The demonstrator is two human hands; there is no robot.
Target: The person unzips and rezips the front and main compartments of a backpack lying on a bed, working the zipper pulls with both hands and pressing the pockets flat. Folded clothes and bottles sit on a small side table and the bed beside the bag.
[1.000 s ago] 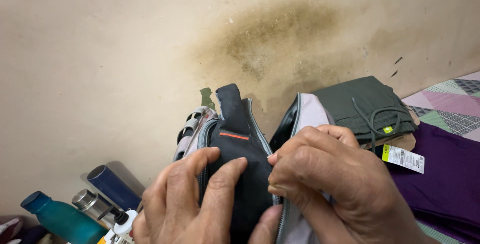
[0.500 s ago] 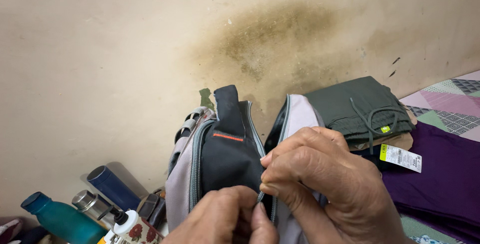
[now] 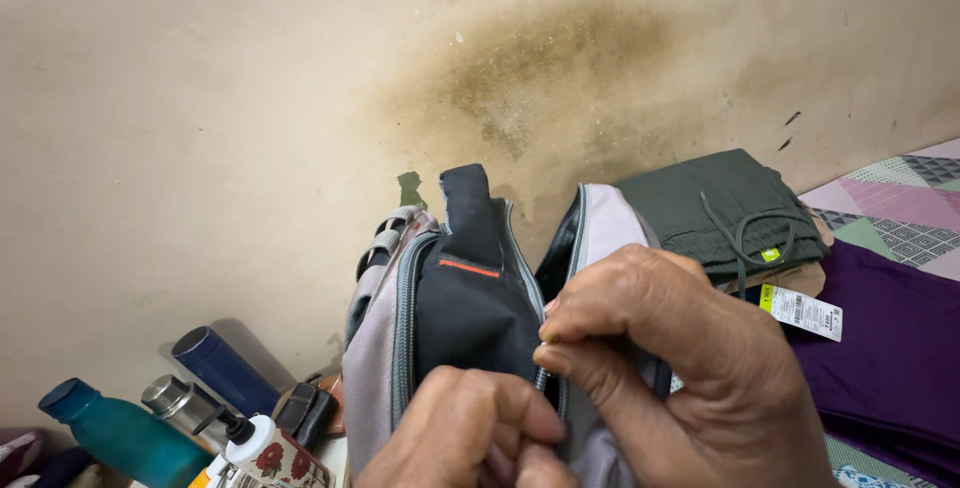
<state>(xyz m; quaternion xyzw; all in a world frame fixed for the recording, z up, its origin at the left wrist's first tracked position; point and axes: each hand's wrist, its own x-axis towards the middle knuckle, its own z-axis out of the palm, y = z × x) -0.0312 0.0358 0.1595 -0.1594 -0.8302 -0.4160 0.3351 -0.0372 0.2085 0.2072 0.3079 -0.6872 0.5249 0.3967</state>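
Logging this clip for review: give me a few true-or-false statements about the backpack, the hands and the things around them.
1. Both hands are at the grey fabric backpack. True.
2. The right hand holds the teal bottle. False: the teal plastic bottle lies untouched at left.
3. The folded dark green garment lies right of the backpack. True.
4. The left hand rests on the purple cloth. False: the purple cloth lies apart, far right.
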